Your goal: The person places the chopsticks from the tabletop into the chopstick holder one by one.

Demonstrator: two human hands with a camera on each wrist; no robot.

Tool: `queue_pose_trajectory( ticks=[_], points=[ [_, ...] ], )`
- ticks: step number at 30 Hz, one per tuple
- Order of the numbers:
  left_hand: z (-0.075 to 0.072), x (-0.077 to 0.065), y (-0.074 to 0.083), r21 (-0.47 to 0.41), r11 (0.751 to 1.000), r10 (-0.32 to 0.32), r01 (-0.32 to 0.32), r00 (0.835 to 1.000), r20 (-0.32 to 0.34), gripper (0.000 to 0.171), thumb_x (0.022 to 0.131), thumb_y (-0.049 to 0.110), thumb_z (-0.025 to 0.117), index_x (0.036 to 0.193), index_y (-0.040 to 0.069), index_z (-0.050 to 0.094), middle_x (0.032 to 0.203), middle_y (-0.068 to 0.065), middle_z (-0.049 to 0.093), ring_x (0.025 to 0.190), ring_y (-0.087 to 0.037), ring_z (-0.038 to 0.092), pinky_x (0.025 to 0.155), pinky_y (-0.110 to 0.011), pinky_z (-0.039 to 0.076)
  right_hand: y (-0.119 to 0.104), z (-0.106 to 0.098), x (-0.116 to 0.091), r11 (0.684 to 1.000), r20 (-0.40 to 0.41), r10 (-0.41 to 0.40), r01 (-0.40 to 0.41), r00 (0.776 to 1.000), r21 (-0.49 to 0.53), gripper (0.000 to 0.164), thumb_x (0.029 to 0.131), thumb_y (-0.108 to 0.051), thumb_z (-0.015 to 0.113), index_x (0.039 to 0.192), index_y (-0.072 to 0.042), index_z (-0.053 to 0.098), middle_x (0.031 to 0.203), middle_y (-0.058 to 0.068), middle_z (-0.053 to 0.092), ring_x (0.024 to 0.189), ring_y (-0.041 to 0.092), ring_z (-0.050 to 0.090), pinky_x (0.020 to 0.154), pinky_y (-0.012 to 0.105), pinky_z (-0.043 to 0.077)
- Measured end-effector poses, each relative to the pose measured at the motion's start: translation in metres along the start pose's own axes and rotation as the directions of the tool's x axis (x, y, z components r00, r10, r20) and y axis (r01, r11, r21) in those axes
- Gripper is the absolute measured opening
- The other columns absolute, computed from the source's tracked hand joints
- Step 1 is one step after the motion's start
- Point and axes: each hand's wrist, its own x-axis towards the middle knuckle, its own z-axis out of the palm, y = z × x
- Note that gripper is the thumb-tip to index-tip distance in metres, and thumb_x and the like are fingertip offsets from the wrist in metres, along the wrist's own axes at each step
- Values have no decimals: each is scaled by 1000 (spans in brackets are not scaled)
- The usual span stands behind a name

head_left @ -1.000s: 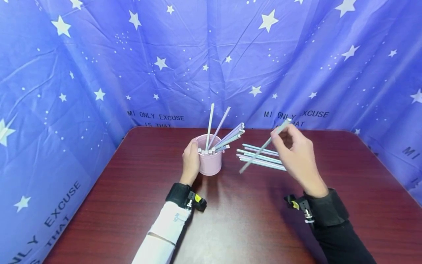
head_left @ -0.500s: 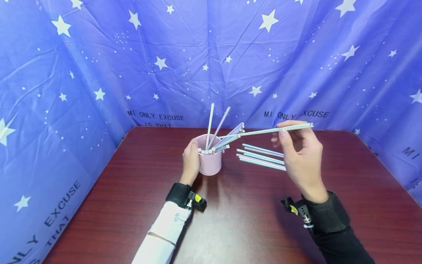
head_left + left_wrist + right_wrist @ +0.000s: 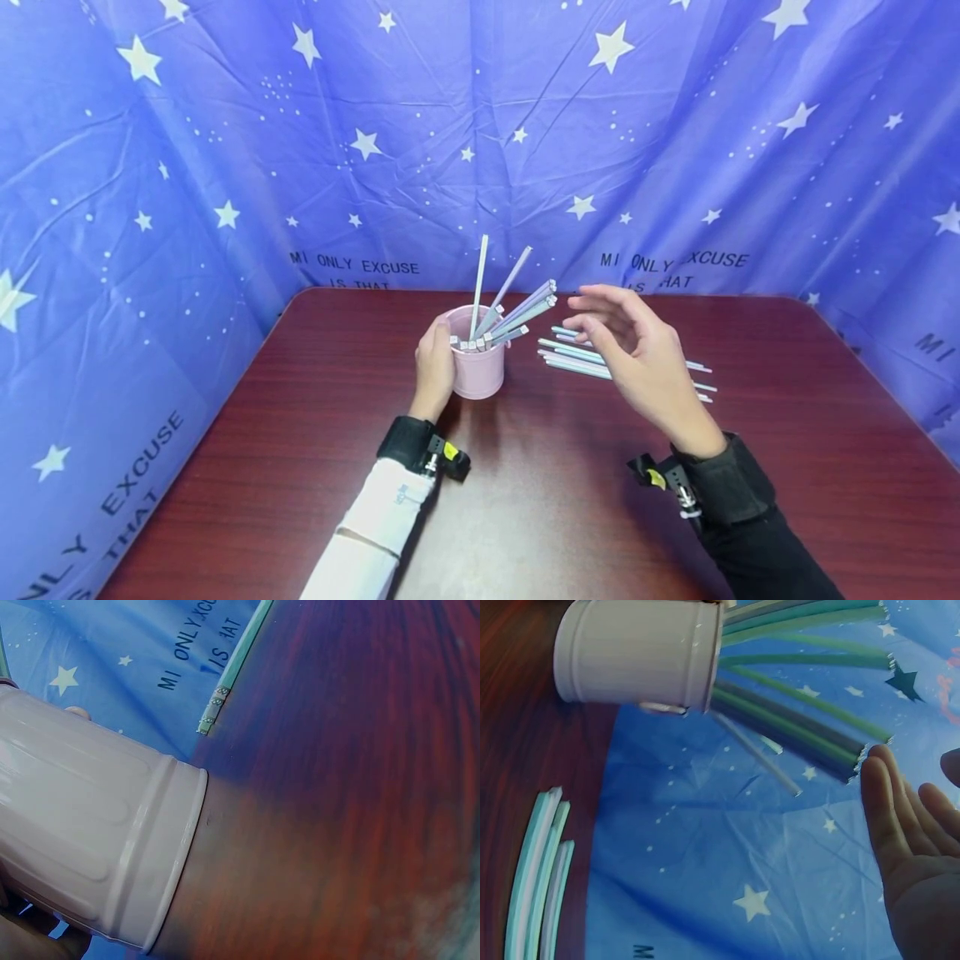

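A small pink bucket (image 3: 480, 377) stands upright on the table and holds several thin pastel sticks (image 3: 528, 303) that lean out over its rim. My left hand (image 3: 433, 368) grips the bucket's left side; in the left wrist view its fingers (image 3: 34, 939) curl at the bucket's lower edge. Right of the bucket, my right hand (image 3: 651, 367) hovers with loosely bent fingers and nothing in them. Beneath it lies a row of loose sticks (image 3: 576, 356), partly hidden by the hand. In the right wrist view, my right hand (image 3: 922, 862) is beside the stick ends, apparently apart from them.
The dark red wooden table (image 3: 525, 517) ends at a blue star-printed curtain (image 3: 420, 108) behind and at both sides. Each wrist wears a black strap with a small device, such as the left strap (image 3: 408, 443).
The right hand tilted a pale green stick level toward the bucket and released it; that stick now appears to be among those inside. The left hand and bucket stayed still.
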Motion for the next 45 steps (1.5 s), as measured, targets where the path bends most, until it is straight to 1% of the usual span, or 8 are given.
queue_pose_trajectory(
  ticks=[3,8,15,19,25,31,37,45],
  points=[
    [0,0,0,-3,1000,3,-3,1000,0,47,111,29,37,132,11,75,132,-12,76,129,-31,69,114,-51,51,9,-2,1,984,17,57,-53,998,-169,30,107,-8,64,136,-5,67,124,7,77,107,7,74,92,17,58],
    [0,-1,-1,0,1000,7,-7,1000,-2,47,111,29,37,132,11,75,133,-13,76,129,-31,68,114,-51,51,28,-4,-1,883,127,201,-123,971,-452,28,104,-12,65,130,-6,71,126,14,77,118,30,72,99,46,58],
    [0,-1,-1,3,1000,24,-24,1000,-6,46,111,28,38,131,9,75,132,-13,76,129,-31,69,113,-51,51,51,-2,-11,764,400,404,-64,823,-642,46,101,-16,69,139,9,61,136,29,69,129,46,66,110,61,52],
    [0,-2,-1,10,1000,27,-27,1000,-10,46,111,28,38,132,9,75,133,-13,76,129,-31,68,114,-51,51,63,-3,-15,733,422,466,-72,778,-676,53,101,-17,70,143,13,58,140,33,65,135,49,61,114,61,49],
    [1,-3,-1,13,1000,20,-20,1000,-10,46,111,28,38,132,9,75,133,-13,76,130,-32,68,114,-52,51,104,-6,-21,713,417,450,-37,790,-700,46,100,-22,71,137,4,63,125,24,73,119,42,70,102,58,57],
    [1,-3,0,16,1000,20,-19,1000,-14,46,111,28,38,132,9,75,134,-13,76,130,-32,68,114,-52,51,73,-4,-17,707,424,488,-61,762,-704,49,99,-13,71,140,11,59,132,31,69,127,47,66,109,61,53],
    [1,-3,0,6,1000,18,-18,1000,-12,46,111,28,38,132,9,75,133,-14,76,130,-32,68,114,-53,51,71,-1,-17,713,429,450,-25,783,-701,27,95,-9,75,119,2,71,105,14,74,104,33,71,96,55,58],
    [0,-4,1,-6,1000,6,-6,1000,-12,46,111,29,38,132,10,75,133,-13,76,130,-31,68,115,-52,50,74,4,-21,712,450,367,66,814,-699,22,89,-4,79,111,-2,77,104,11,79,102,32,75,91,51,61]
  ],
)
